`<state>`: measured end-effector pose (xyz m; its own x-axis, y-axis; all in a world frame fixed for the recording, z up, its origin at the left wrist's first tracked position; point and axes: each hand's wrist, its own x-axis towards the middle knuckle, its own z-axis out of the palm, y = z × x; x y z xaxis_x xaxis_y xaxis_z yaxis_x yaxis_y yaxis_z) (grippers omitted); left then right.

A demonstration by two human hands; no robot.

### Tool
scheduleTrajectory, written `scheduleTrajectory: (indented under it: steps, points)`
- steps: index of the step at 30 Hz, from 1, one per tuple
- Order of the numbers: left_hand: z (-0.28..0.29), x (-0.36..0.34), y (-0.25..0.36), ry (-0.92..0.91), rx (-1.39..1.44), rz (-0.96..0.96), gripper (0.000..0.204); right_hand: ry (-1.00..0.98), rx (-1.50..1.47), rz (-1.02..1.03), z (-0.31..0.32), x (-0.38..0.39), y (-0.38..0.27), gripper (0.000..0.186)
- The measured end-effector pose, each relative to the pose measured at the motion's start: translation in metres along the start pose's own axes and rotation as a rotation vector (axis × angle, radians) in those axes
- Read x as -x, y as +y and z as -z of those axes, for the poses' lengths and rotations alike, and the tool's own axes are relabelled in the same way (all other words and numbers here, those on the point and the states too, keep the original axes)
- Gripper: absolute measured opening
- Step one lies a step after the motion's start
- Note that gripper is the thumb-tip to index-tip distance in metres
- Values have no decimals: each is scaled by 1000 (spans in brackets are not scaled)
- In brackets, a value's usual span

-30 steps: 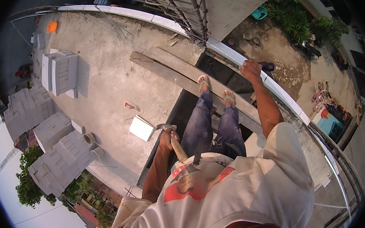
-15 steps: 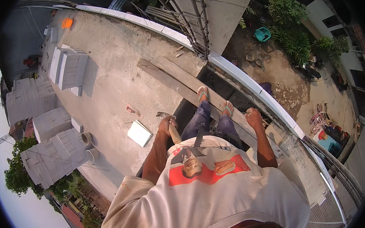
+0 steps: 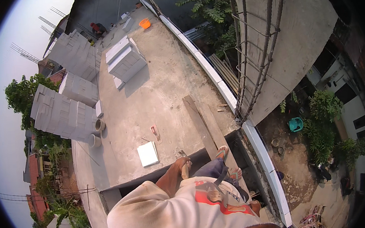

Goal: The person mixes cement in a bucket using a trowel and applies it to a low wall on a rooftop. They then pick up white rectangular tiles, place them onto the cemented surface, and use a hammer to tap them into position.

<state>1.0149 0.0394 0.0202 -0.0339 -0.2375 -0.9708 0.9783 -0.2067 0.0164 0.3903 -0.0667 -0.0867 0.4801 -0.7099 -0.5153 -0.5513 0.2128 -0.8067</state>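
Note:
My left hand (image 3: 186, 163) is closed round a hammer (image 3: 185, 171). Its wooden handle points back toward my shirt, and the metal head sticks out past my fingers. Only a bit of my right hand (image 3: 254, 205) shows, low beside my leg at the shirt's edge; its fingers are hidden. My feet in flip-flops stand on wooden planks (image 3: 204, 123) laid over a dark opening in the concrete. Left of the hammer, a white flat block (image 3: 147, 153) lies on the slab, with a small red and pale tool (image 3: 155, 133) just beyond it.
Stacks of pale blocks (image 3: 66, 113) line the slab's left side, with buckets (image 3: 94, 140) beside them. Another block stack (image 3: 126, 60) and an orange basin (image 3: 144, 23) lie farther off. A white-topped edge (image 3: 259, 151) drops to a yard on the right. Upright rebar (image 3: 256, 53) rises there. Far off, a person (image 3: 98, 29) crouches.
My view has swung left and upward, so the slab and block stacks show more fully. The hammer stays in my left hand. My right hand, earlier a visible fist, is now mostly hidden.

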Motion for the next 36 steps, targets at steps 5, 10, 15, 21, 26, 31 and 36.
scheduleTrajectory:
  steps: [5, 10, 15, 21, 26, 31, 36]
  points:
    - [13, 20, -9, 82, -145, -53, 13, 149, -74, -596, 4, -27, -83, 19]
    - [47, 24, -12, 260, -539, -31, 14, 49, 25, -595, 7, -69, -109, 23]
    - [119, -26, 2, 379, -1133, 98, 37, -6, 110, -645, -27, -124, -143, 25]
    - [90, -38, 98, 339, -1238, 118, 42, -14, 242, -667, -114, -251, -211, 32]
    - [88, -47, 180, 256, -1245, -21, 42, -20, 337, -602, -137, -312, -291, 39]
    - [59, -37, 264, 284, -1110, -109, 41, -66, 369, -493, -145, -372, -429, 48]
    - [9, -11, 329, 235, -823, -234, 33, -16, 455, -226, -145, -449, -472, 43]
